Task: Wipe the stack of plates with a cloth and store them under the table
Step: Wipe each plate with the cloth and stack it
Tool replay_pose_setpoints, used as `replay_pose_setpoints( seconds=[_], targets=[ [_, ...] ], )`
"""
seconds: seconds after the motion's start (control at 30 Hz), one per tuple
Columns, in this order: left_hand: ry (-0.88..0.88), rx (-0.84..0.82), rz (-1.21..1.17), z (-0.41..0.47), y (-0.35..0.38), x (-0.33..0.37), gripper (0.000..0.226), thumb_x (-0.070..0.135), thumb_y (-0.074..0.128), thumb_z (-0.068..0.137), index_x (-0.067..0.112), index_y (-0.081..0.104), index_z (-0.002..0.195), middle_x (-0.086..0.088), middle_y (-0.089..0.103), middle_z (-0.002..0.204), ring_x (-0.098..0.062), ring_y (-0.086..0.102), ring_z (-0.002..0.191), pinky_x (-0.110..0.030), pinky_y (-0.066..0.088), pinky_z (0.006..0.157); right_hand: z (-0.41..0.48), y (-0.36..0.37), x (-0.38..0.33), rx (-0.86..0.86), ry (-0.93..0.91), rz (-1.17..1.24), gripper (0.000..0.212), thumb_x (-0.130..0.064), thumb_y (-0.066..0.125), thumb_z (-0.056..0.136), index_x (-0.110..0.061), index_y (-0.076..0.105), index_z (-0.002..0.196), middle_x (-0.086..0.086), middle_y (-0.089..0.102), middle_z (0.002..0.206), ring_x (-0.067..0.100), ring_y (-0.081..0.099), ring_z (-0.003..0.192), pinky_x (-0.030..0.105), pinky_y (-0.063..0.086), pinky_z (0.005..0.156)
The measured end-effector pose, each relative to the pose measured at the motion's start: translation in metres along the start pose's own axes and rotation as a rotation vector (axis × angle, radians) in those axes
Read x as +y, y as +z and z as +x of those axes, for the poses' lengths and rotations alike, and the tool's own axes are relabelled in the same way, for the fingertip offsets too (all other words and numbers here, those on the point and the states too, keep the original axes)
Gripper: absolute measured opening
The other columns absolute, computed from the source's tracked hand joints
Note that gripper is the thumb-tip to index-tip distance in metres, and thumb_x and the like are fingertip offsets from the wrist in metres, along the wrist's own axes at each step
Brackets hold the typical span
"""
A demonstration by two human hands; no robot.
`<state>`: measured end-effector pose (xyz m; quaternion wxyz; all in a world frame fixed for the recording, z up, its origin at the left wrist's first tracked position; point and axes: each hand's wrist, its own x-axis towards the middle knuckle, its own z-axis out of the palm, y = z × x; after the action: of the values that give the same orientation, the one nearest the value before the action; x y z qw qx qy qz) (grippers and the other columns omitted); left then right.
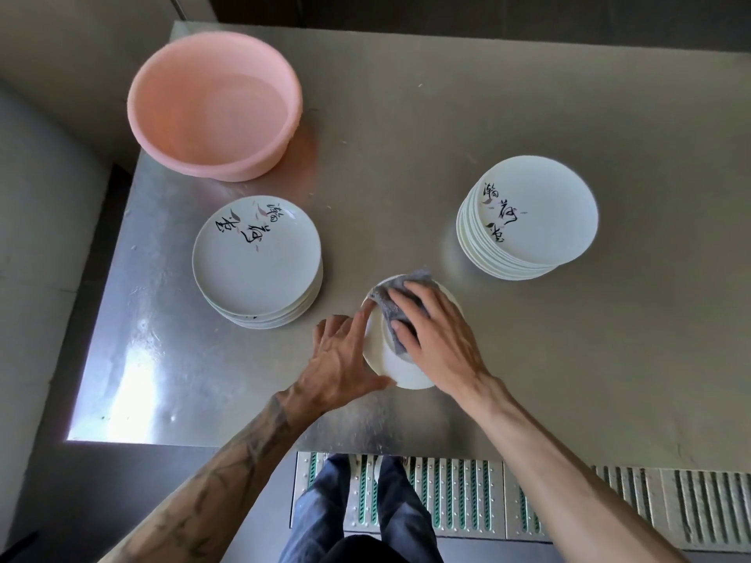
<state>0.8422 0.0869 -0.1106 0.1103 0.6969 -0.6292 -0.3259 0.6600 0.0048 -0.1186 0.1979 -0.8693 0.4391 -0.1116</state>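
A single white plate (pixel 386 359) lies near the front middle of the steel table (pixel 406 136). My left hand (pixel 343 359) holds its left rim, fingers and thumb spread round the edge. My right hand (pixel 437 339) presses a grey cloth (pixel 396 306) flat onto the plate with straight fingers. A stack of white plates with black writing (pixel 258 258) stands to the left. A taller stack of the same plates (pixel 528 221) stands to the right.
A pink plastic basin (pixel 215 103) sits at the table's far left corner. Below the table's front edge lie a metal floor grate (pixel 569 505) and my legs in dark trousers (pixel 365 514).
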Motion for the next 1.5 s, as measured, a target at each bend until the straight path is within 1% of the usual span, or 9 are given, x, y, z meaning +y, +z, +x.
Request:
replay_pose_setpoints(
  seconds=[0.2, 0.4, 0.53, 0.7, 0.83, 1.0, 1.17, 1.37, 1.5],
  targets=[
    [0.016, -0.047, 0.047, 0.005, 0.0, -0.004, 0.132, 0.06, 0.088, 0.066, 0.02, 0.007, 0.163, -0.006, 0.052, 0.145, -0.025, 0.036, 0.128, -0.039, 0.019, 0.113, -0.021, -0.008, 0.018, 0.057, 0.31, 0.063, 0.05, -0.032, 0.063, 0.098, -0.02, 0.053, 0.145, 0.0, 0.05, 0.141, 0.023, 0.049, 0.125, 0.04, 0.046, 0.105],
    [0.017, -0.054, -0.02, 0.002, 0.007, -0.008, 0.134, 0.058, 0.091, 0.062, 0.018, 0.012, 0.162, -0.011, 0.06, 0.138, -0.029, 0.043, 0.127, -0.04, 0.017, 0.12, -0.015, 0.005, 0.003, -0.025, 0.004, -0.025, 0.051, -0.032, 0.055, 0.101, -0.021, 0.049, 0.15, 0.002, 0.045, 0.152, 0.024, 0.044, 0.138, 0.04, 0.037, 0.117],
    [0.018, -0.044, -0.06, 0.006, 0.007, -0.006, 0.133, 0.054, 0.093, 0.062, 0.019, 0.013, 0.162, -0.009, 0.058, 0.138, -0.028, 0.044, 0.124, -0.032, 0.014, 0.111, -0.013, -0.005, 0.022, 0.026, 0.258, 0.069, 0.047, -0.03, 0.059, 0.1, -0.021, 0.052, 0.146, -0.002, 0.048, 0.144, 0.023, 0.049, 0.126, 0.04, 0.045, 0.107],
    [0.028, -0.017, -0.078, 0.004, 0.007, -0.003, 0.134, 0.049, 0.095, 0.06, 0.018, 0.014, 0.162, -0.011, 0.058, 0.134, -0.03, 0.045, 0.12, -0.043, 0.023, 0.114, -0.079, -0.002, 0.001, 0.122, 0.481, 0.182, 0.054, -0.032, 0.063, 0.099, -0.021, 0.048, 0.15, -0.006, 0.044, 0.148, 0.018, 0.047, 0.128, 0.032, 0.045, 0.106],
    [0.022, -0.028, -0.079, 0.005, 0.004, 0.0, 0.132, 0.047, 0.095, 0.06, 0.015, 0.016, 0.161, -0.01, 0.06, 0.126, -0.032, 0.048, 0.117, -0.043, 0.026, 0.113, -0.095, 0.012, -0.027, 0.204, 0.568, 0.228, 0.048, -0.026, 0.066, 0.099, -0.018, 0.055, 0.145, -0.001, 0.046, 0.149, 0.023, 0.049, 0.132, 0.045, 0.045, 0.109],
    [-0.006, -0.042, -0.107, 0.006, 0.001, 0.0, 0.133, 0.047, 0.095, 0.061, 0.012, 0.015, 0.16, -0.012, 0.065, 0.12, -0.036, 0.052, 0.114, -0.047, 0.027, 0.115, -0.058, 0.012, -0.033, 0.157, 0.366, 0.11, 0.04, -0.021, 0.065, 0.099, -0.015, 0.063, 0.138, 0.006, 0.051, 0.149, 0.028, 0.049, 0.135, 0.043, 0.043, 0.112],
    [0.06, -0.029, -0.068, 0.001, 0.003, -0.002, 0.13, 0.052, 0.094, 0.061, 0.011, 0.02, 0.159, -0.005, 0.064, 0.13, -0.032, 0.058, 0.118, -0.053, 0.02, 0.121, -0.062, 0.019, -0.04, 0.036, 0.105, 0.087, 0.049, -0.026, 0.065, 0.097, -0.025, 0.056, 0.145, -0.003, 0.044, 0.155, 0.019, 0.043, 0.141, 0.035, 0.034, 0.12],
    [0.041, -0.062, -0.071, 0.001, 0.004, -0.005, 0.132, 0.052, 0.094, 0.06, 0.021, 0.013, 0.16, -0.009, 0.06, 0.126, -0.032, 0.048, 0.121, -0.053, 0.015, 0.122, -0.088, 0.001, 0.007, 0.04, 0.169, 0.034, 0.05, -0.043, 0.066, 0.094, -0.024, 0.061, 0.14, -0.001, 0.048, 0.151, 0.02, 0.049, 0.133, 0.035, 0.04, 0.114],
    [0.026, -0.049, -0.095, 0.001, 0.003, -0.004, 0.132, 0.051, 0.094, 0.061, 0.022, 0.013, 0.16, -0.012, 0.055, 0.132, -0.032, 0.044, 0.121, -0.05, 0.016, 0.122, -0.084, -0.008, 0.024, 0.08, 0.28, 0.16, 0.048, -0.035, 0.066, 0.095, -0.024, 0.06, 0.142, -0.002, 0.046, 0.151, 0.018, 0.048, 0.133, 0.029, 0.039, 0.114]
  ],
)
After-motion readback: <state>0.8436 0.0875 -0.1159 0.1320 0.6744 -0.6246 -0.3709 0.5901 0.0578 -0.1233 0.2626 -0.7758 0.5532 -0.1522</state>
